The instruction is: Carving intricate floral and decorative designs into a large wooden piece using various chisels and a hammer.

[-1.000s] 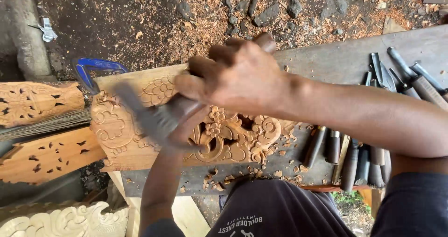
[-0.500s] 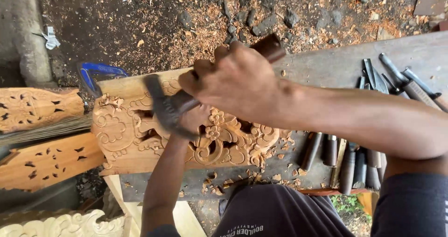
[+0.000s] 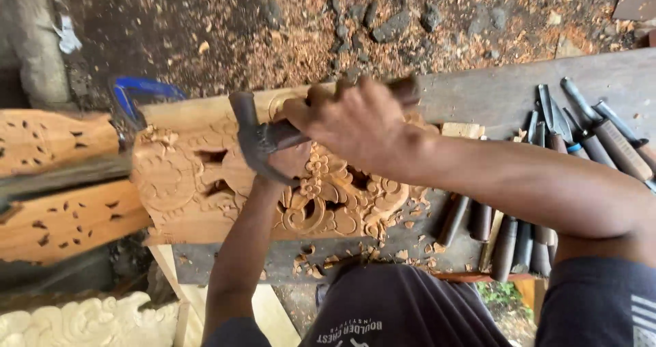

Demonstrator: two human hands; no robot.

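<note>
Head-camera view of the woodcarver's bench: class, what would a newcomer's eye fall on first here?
First, the pale wooden panel carved with flowers and scrolls, lying mid-bench. Over it the right hand grips a dark-headed hammer with a wooden handle, while the left hand sits beneath on the carving. To the right lies a row of dark-handled metal chisels, and wood chips litter the dirt ground beyond.

The hammer (image 3: 254, 139) has a dark metal head and a dark handle, lying nearly level above the carved wooden panel (image 3: 328, 197). The panel is pale brown, cut with flowers, scrolls and open holes, and lies flat beneath the hammer, wood chips along its near edge.
</note>
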